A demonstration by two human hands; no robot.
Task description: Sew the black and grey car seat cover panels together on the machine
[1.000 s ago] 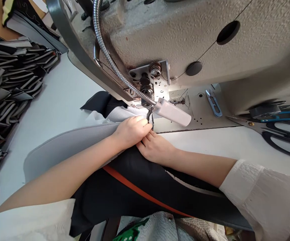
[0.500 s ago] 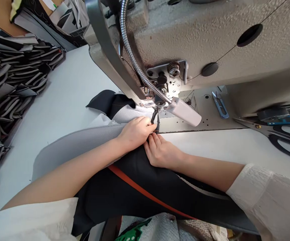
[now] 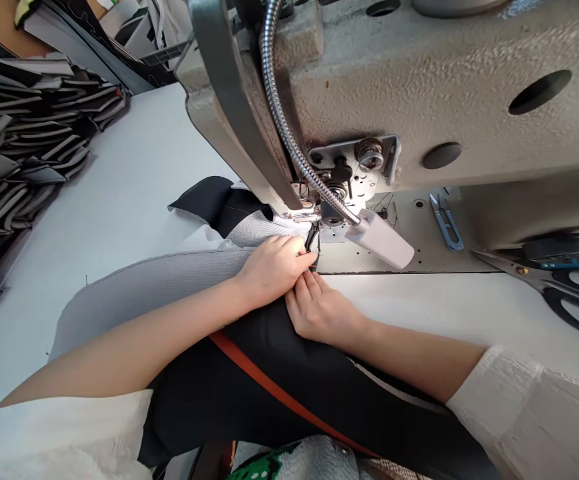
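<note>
Black fabric (image 3: 279, 360) with a red stripe (image 3: 269, 387) and a grey mesh panel (image 3: 144, 287) lies across the table's front, its edge leading up to the needle area of a sewing machine (image 3: 419, 87). Just in front of the presser foot (image 3: 312, 237), my left hand (image 3: 274, 267) is closed on the fabric's edge. Right beside it, my right hand (image 3: 322, 310) presses its bunched fingers on the black fabric. Both sets of fingertips meet at the seam, which they partly hide. A white lamp head (image 3: 382, 240) on a flexible metal neck (image 3: 287, 120) hangs beside the needle.
Blue thread snips (image 3: 447, 223) lie on the machine bed. Large black-handled scissors (image 3: 559, 283) rest at the right, near the machine's base. A pile of black and grey fabric pieces (image 3: 29, 147) covers the table's left side.
The view has shifted slightly, so the machine, lamp and scissors appear further right and lower. Both hands keep their grip on the fabric beside the presser foot.
</note>
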